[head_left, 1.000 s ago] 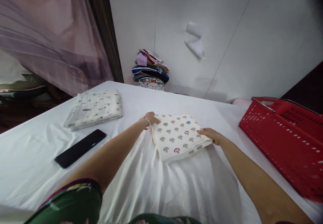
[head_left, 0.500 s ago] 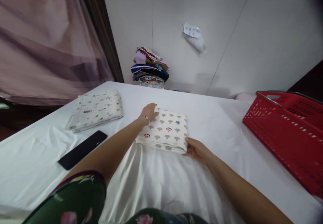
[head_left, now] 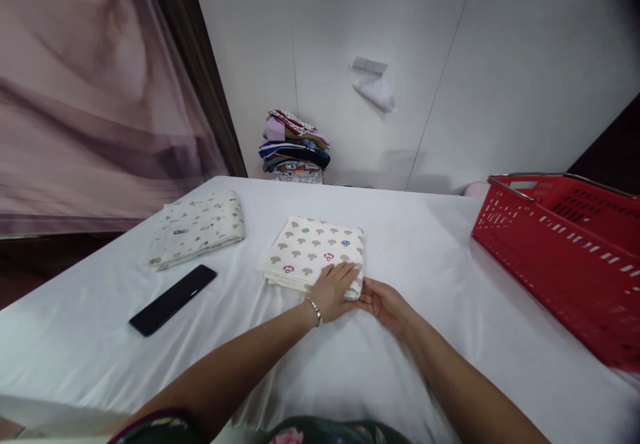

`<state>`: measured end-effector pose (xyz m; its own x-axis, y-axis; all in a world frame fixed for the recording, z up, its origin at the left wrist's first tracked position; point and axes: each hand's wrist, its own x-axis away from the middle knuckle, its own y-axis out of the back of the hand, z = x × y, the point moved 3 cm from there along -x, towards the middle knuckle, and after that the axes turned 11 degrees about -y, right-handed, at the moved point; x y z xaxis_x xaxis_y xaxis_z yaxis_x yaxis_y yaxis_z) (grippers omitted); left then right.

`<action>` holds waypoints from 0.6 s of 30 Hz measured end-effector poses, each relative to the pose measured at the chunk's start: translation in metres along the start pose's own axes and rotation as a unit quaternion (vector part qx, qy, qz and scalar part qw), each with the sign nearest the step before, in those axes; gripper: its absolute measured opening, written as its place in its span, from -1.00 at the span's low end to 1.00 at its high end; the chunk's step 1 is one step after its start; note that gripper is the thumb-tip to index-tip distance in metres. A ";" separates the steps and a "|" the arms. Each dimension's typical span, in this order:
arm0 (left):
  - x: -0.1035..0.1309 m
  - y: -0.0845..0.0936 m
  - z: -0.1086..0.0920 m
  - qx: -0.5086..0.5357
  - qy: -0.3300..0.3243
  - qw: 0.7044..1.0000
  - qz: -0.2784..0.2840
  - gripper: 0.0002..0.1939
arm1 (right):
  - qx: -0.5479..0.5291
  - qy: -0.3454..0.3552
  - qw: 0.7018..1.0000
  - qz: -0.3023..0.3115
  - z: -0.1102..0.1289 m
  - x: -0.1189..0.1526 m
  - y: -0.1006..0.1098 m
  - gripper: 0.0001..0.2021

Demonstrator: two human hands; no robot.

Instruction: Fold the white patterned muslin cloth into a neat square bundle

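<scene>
A white folded cloth [head_left: 300,247] with grey mushroom prints and a few coloured ones lies flat on the white-covered table. My left hand [head_left: 334,289], a bracelet at its wrist, rests on the cloth's near right part with fingers stretched out. At the near right corner, my right hand [head_left: 386,303] has its bent fingers on the cloth's edge, close to the left hand's thumb. Part of that corner is hidden by the hands. Farther left lies a second folded cloth [head_left: 203,224] with small dark prints.
A black phone [head_left: 173,299] lies to the left. On the right stands a red plastic basket [head_left: 560,257] with a metal handle. Behind the table's far edge is a pile of folded fabrics [head_left: 295,147] against the wall. A pink curtain [head_left: 100,97] hangs at the left.
My left hand has moved from the cloth's far left edge to its near right part. My right hand stays by the near right corner. The view has shifted slightly.
</scene>
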<state>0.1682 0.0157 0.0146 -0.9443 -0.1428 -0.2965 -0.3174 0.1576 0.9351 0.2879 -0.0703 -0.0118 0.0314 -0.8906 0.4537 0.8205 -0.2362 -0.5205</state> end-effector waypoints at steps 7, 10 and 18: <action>0.004 -0.004 0.010 0.004 -0.010 1.000 -0.006 -0.39 | 0.249 0.050 0.950 -0.178 0.040 -0.024 0.037 -0.69; 0.006 -0.008 0.007 -0.016 -0.016 1.000 -0.013 -0.39 | 0.316 0.102 0.900 -0.282 0.071 -0.053 0.055 -0.63; 0.008 -0.006 0.001 -0.026 -0.016 0.999 -0.009 -0.38 | 0.489 0.153 0.799 -0.314 0.112 -0.118 0.059 -0.68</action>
<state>0.1630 0.0141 0.0063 -0.9409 -0.1138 -0.3189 -0.3304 0.1033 0.9382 0.3966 0.0642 -0.0150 -0.5806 -0.8042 0.1268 0.6775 -0.3908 0.6231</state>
